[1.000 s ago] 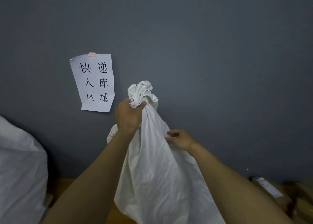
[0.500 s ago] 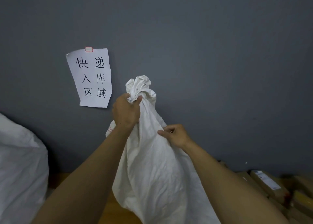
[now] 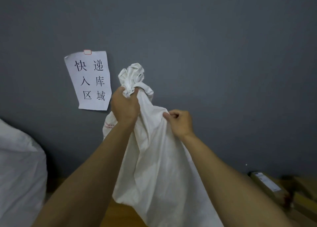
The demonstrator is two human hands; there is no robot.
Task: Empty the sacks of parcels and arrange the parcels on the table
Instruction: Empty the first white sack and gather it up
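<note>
A white woven sack (image 3: 154, 166) hangs raised in front of me, limp and creased, its bunched end uppermost. My left hand (image 3: 124, 106) grips that bunched end high up. My right hand (image 3: 180, 122) pinches a fold of the sack's cloth a little lower on its right side. The sack's lower end hangs just above the wooden table (image 3: 118, 214). Brown cardboard parcels (image 3: 267, 185) lie on the table at the far right.
A second, full white sack (image 3: 18, 171) stands at the left edge. A grey wall fills the background, with a paper sign (image 3: 89, 80) bearing black characters taped to it. More parcels (image 3: 303, 192) crowd the lower right corner.
My right hand went from lying flat on the sack to pinching a fold of its cloth, and rose slightly. My left hand kept its hold on the bunched end.
</note>
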